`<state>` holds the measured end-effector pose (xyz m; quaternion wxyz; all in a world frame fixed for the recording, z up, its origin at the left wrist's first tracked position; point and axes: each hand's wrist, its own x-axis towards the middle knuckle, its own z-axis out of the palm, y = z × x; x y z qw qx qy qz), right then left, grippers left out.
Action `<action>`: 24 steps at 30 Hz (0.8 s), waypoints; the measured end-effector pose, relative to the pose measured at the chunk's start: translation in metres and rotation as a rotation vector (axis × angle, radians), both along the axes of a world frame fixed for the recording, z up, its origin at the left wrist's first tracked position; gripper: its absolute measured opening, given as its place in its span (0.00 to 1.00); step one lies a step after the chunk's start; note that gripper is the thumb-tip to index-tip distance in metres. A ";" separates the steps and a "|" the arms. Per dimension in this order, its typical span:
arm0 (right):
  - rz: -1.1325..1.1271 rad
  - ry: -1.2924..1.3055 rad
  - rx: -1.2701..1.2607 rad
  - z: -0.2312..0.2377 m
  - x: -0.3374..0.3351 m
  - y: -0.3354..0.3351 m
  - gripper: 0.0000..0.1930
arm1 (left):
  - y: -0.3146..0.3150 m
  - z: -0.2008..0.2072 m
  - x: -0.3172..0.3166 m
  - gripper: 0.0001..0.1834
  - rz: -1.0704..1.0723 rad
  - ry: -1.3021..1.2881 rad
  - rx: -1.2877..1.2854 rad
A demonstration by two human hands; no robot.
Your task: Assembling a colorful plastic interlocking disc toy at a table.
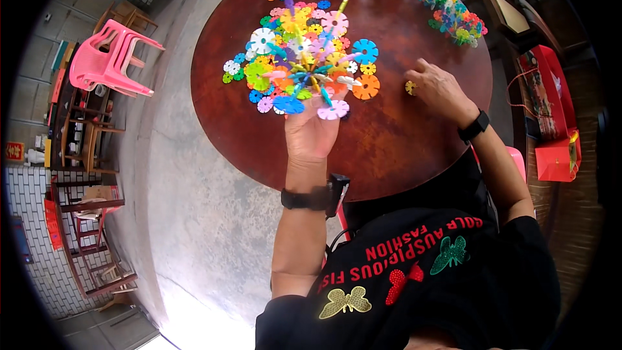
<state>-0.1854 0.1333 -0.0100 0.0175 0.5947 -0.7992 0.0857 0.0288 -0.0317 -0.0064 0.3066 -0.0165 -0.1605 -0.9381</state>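
Observation:
Up above the round table, my left hand (312, 131) grips a many-coloured cluster of interlocking plastic flower discs (314, 68) from below. Discs stick out of it at all angles, and my fingers are mostly hidden behind them. To the right, my right hand (440, 91) is low over the tabletop with its fingers curled together. A small yellow notched disc (411, 88) shows at its thumb side, seemingly pinched there. Smaller loose-looking discs (232, 68) appear around the cluster's left side; whether they lie on the table or belong to it, I cannot tell.
The round reddish-brown table (389, 155) fills the middle. Along its far edge lies a long band of joined colourful discs (447, 10). Stacked pink plastic chairs (107, 61) stand at left, near wooden chairs (97, 136). Red bags (551, 97) are at right.

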 end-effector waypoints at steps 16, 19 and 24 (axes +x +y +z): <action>0.147 -0.198 -0.078 -0.015 0.005 -0.130 0.10 | -0.008 0.013 0.002 0.17 0.183 -0.071 -0.101; 0.160 -0.193 -0.148 -0.016 0.006 -0.124 0.09 | -0.007 0.013 0.002 0.17 0.157 -0.080 -0.201; 0.172 -0.434 -0.289 0.014 0.017 -0.095 0.07 | -0.002 0.010 0.000 0.32 0.078 0.024 -0.167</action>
